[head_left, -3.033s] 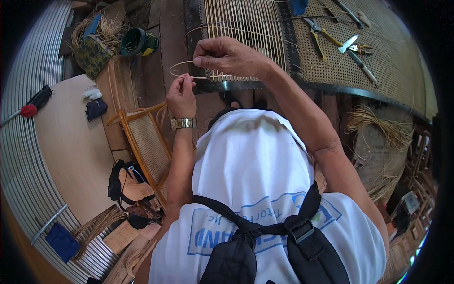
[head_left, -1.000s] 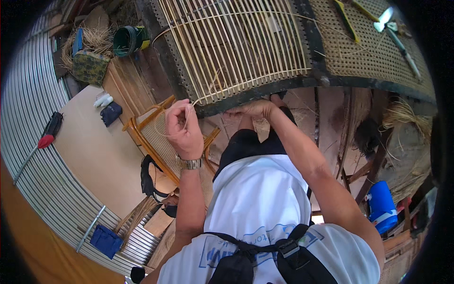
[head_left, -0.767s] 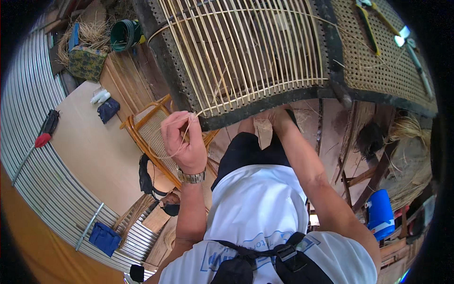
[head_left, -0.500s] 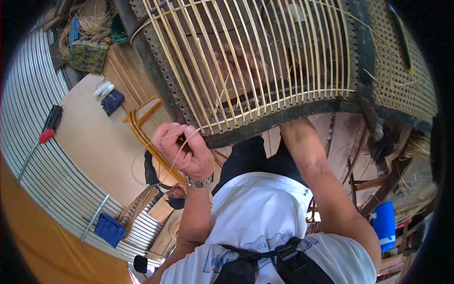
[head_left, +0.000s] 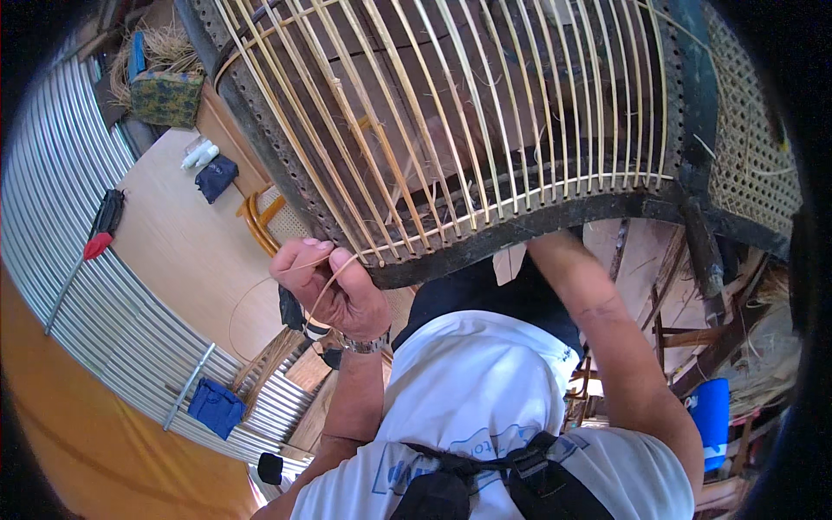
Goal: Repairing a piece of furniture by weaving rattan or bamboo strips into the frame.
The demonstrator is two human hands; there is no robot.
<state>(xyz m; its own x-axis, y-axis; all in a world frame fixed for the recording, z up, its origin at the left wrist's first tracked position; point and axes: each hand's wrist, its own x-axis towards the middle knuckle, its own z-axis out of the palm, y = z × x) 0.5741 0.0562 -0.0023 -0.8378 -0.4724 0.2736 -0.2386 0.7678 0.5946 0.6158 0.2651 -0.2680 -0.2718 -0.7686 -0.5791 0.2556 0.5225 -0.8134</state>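
Observation:
A dark wooden chair frame (head_left: pixel 520 217) fills the upper middle, with pale cane strands (head_left: pixel 414 95) running across its opening into a row of holes along the near rail. My left hand (head_left: pixel 334 286) is closed at the near left corner of the frame, pinching a thin cane strand (head_left: pixel 322 293) between thumb and fingers. The loose part of that strand curves down and away to the left. My right forearm (head_left: pixel 598 299) reaches beneath the near rail. Behind the strands, my right hand (head_left: pixel 444 149) shows only as a blur, its fingers unclear.
Finished cane webbing (head_left: pixel 745 165) covers the panel at the right. On the floor to the left lie a dark blue pouch (head_left: pixel 217 178), a white bottle (head_left: pixel 201 154) and a red-tipped tool (head_left: pixel 98 246). A blue container (head_left: pixel 711 422) stands at lower right.
The chair frame sits slightly lower in view, and the floor things have shifted right. My right forearm is blurred by motion; the hand behind the strands is less distinct. My left hand keeps its pinch.

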